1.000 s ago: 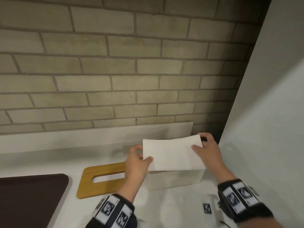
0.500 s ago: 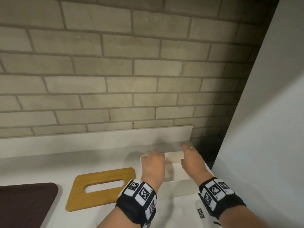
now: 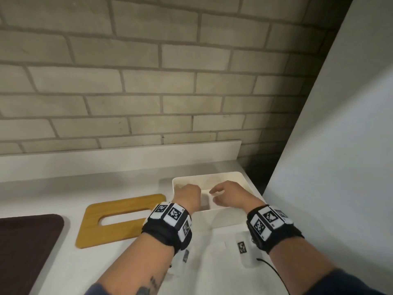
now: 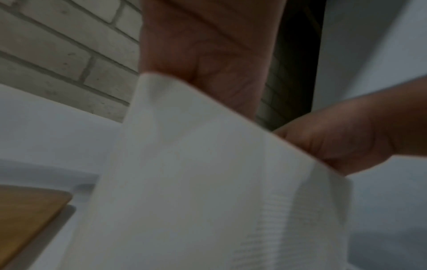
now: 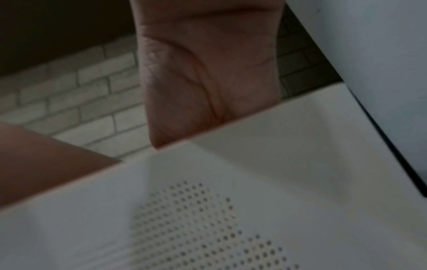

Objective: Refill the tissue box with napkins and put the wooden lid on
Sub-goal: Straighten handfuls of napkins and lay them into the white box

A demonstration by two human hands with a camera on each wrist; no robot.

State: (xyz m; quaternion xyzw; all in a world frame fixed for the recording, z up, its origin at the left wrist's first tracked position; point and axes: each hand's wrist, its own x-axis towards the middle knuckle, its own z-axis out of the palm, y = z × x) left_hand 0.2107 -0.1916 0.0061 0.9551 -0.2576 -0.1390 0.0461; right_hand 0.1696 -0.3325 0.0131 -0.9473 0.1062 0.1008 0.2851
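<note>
Head view shows me the tissue box (image 3: 225, 216), a white open-topped tub at the right end of the white counter (image 3: 106, 188), close to the grey panel (image 3: 340, 145) on the right. Both of my hands reach down into it. Between them I can make out something pale lying in the bottom, which I take for the napkins (image 3: 205, 201), though most of the inside is hidden by the hands. My left hand (image 3: 187, 196) dips in at the left end with its fingers bent down out of sight; whether they grip anything I cannot tell. My right hand (image 3: 231, 194) sits over the right half with its fingers loosely curled; I cannot see them holding anything.

From the left wrist, the box's near wall (image 4: 208, 182) is plain white and blurred. From the right wrist, a patch of small round holes (image 5: 203, 228) shows in its white side.

The wooden lid (image 3: 119, 220) lies flat on the counter just left of the box, honey-coloured, with rounded corners and a long oval slot. Further left is a dark brown mat (image 3: 25, 252). Black wristbands carry square black-and-white marker codes; no readable writing.
</note>
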